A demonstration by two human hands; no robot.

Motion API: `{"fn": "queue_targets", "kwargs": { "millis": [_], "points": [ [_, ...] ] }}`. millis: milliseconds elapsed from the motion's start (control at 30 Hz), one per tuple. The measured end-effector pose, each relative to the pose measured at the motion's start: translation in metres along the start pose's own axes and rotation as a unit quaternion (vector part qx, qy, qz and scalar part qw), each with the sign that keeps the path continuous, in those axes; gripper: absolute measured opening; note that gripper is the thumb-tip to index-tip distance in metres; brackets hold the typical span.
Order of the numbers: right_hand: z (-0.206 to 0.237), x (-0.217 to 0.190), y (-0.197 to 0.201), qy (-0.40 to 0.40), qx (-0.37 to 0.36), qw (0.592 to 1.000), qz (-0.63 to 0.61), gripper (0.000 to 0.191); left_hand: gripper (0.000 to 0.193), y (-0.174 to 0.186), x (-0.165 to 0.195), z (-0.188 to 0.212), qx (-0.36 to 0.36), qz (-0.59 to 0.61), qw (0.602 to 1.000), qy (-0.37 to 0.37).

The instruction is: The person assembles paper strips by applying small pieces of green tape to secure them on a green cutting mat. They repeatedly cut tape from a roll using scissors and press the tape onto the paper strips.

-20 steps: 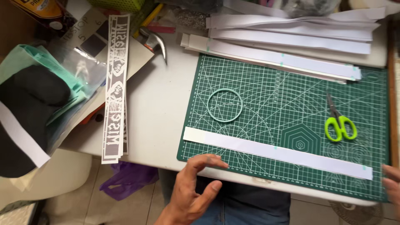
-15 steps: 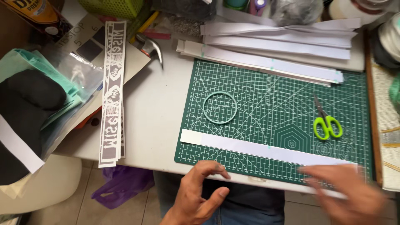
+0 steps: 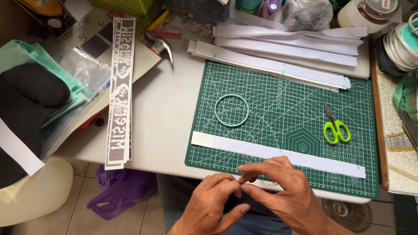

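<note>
From the head view, the left hand [image 3: 213,202] and right hand [image 3: 278,187] met fingertip to fingertip, pinched on nothing I could see. The paper strip [image 3: 278,154] lay just beyond them, running left to right across the cutting mat [image 3: 287,100], nearer the right hand.

Home paper-craft corner: cluttered white bench [image 3: 170,113] carrying a green gridded cutting mat [image 3: 283,109], green-handled scissors [image 3: 334,126], stacked white paper strips [image 3: 283,52], a cut-out paper banner [image 3: 121,91], rolls of trim [image 3: 402,43], tiled floor [image 3: 78,217] below.
</note>
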State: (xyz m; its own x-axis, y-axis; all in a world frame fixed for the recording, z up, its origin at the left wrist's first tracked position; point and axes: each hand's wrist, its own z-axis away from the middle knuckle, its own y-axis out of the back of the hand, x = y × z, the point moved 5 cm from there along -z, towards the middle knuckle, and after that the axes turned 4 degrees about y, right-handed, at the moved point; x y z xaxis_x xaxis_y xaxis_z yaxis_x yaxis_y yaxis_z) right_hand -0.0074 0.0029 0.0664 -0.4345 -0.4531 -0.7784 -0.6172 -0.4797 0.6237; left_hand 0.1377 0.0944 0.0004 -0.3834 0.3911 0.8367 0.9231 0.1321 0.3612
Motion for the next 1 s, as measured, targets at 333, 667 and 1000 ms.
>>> {"fn": "queue_targets", "kwargs": {
  "millis": [333, 667, 1000],
  "points": [
    [-0.009, -0.022, -0.041, 0.08, -0.006, 0.996, 0.043, 0.053, 0.041, 0.042, -0.017, 0.015, -0.023, -0.013, 0.999, 0.025],
    [-0.078, -0.007, -0.039, 0.142, 0.047, 0.967, 0.206, 0.023, 0.053, 0.098, -0.058, -0.003, 0.06, -0.3, 0.952, -0.014],
    [-0.153, 0.023, -0.09, 0.223, 0.007, 0.898, 0.38, 0.014, 0.074, 0.119, -0.103, -0.001, 0.004, -0.334, 0.941, -0.059]
  ]
}}
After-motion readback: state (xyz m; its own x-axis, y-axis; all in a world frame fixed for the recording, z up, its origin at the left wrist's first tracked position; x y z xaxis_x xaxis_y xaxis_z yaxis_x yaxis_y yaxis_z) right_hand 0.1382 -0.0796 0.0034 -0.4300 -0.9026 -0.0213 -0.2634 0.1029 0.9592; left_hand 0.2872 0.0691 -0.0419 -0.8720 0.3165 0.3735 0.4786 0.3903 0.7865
